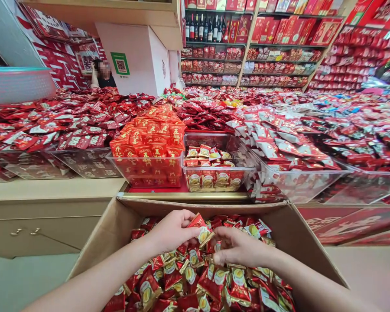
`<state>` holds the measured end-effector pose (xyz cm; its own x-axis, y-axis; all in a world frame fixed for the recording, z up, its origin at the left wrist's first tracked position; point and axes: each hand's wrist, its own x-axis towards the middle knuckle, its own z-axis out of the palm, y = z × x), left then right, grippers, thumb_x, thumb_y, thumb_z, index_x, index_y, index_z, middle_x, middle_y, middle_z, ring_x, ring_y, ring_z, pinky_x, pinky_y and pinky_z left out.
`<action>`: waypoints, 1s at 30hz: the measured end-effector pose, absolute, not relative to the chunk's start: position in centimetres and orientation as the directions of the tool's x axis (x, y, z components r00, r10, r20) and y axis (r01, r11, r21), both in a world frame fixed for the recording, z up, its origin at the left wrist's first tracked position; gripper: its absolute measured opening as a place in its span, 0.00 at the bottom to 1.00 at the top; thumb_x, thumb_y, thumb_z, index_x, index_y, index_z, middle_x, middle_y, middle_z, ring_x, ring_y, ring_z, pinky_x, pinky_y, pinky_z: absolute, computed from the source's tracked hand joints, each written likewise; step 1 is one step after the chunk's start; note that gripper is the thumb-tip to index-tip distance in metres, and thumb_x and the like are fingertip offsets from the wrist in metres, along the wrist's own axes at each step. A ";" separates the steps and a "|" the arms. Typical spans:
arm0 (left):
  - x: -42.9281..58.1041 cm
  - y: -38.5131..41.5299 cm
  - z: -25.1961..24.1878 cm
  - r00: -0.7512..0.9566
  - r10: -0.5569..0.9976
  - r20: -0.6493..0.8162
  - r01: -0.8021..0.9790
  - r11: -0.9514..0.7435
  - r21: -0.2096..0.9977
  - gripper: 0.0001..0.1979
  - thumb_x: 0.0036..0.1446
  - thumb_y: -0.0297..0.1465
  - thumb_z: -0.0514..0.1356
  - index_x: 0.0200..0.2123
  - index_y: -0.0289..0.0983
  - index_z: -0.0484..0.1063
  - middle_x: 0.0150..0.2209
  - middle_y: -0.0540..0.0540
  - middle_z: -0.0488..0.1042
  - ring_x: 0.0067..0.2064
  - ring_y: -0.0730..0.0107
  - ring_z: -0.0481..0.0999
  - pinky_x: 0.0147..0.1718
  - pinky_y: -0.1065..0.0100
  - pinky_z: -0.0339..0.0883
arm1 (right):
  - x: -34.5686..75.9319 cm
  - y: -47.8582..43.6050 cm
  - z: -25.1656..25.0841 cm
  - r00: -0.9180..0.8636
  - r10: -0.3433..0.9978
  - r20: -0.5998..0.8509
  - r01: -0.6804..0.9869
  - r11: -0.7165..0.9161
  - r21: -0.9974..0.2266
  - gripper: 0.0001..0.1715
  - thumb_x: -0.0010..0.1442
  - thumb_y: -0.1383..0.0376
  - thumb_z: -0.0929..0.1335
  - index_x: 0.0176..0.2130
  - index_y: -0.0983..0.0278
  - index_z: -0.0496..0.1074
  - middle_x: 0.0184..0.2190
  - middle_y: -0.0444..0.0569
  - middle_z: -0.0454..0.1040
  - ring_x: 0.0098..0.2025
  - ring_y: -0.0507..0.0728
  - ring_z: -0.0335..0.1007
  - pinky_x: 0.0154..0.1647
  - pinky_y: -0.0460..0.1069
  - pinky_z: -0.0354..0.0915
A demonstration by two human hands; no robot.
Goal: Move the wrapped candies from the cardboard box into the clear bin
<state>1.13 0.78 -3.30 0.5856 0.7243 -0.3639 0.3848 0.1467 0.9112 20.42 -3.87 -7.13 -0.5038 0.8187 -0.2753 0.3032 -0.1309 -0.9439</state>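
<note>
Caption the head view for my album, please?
Left hand holds a red packet, right hand alongside, over a cardboard box.

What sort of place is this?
Likely a sweets shop, possibly a wholesale or wedding one: clear plastic bins heaped with red packets, wall shelves stocked with bottles and red boxes, plus a QR-code sign, perhaps for payment.

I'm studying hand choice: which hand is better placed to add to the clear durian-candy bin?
Likely the left hand: it grips a durian candy, facing the clear bin. The right hand appears open, with no candy clearly in its grasp.
</note>
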 end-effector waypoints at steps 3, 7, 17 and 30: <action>1.4 0.3 -3.2 0.590 0.714 -0.377 0.379 0.167 0.910 0.12 0.45 0.35 0.60 0.32 0.34 0.68 0.24 0.50 0.72 0.24 0.73 0.69 0.23 0.73 0.61 | 19.6 -3.8 -6.8 -0.380 0.909 -0.170 0.123 -0.133 -0.984 0.18 0.45 0.55 0.68 0.29 0.66 0.65 0.20 0.40 0.62 0.22 0.47 0.53 0.22 0.43 0.52; 1.7 0.2 -3.0 0.599 0.709 -0.372 0.367 0.170 0.915 0.11 0.46 0.35 0.58 0.30 0.33 0.69 0.22 0.51 0.71 0.22 0.75 0.67 0.22 0.73 0.60 | 19.4 -3.6 -6.9 -0.336 0.929 -0.157 0.055 -0.147 -0.988 0.18 0.46 0.55 0.68 0.22 0.67 0.64 0.16 0.37 0.57 0.19 0.45 0.48 0.19 0.43 0.48; 1.9 -0.7 2.0 0.719 0.686 -0.112 0.450 -0.336 0.828 0.09 0.51 0.34 0.55 0.31 0.36 0.72 0.25 0.52 0.73 0.26 0.74 0.68 0.24 0.75 0.59 | 20.8 -3.8 0.5 -0.379 0.916 0.131 0.415 0.295 -0.861 0.08 0.53 0.64 0.64 0.32 0.65 0.70 0.28 0.46 0.72 0.30 0.50 0.66 0.32 0.45 0.62; 8.9 10.4 8.4 0.807 0.583 0.088 0.530 -0.782 0.328 0.16 0.55 0.33 0.47 0.44 0.34 0.67 0.44 0.45 0.71 0.43 0.66 0.69 0.40 0.71 0.59 | 26.3 5.4 11.3 -0.353 0.911 0.215 0.935 0.340 0.095 0.14 0.47 0.71 0.60 0.31 0.61 0.72 0.28 0.44 0.74 0.29 0.53 0.67 0.29 0.45 0.58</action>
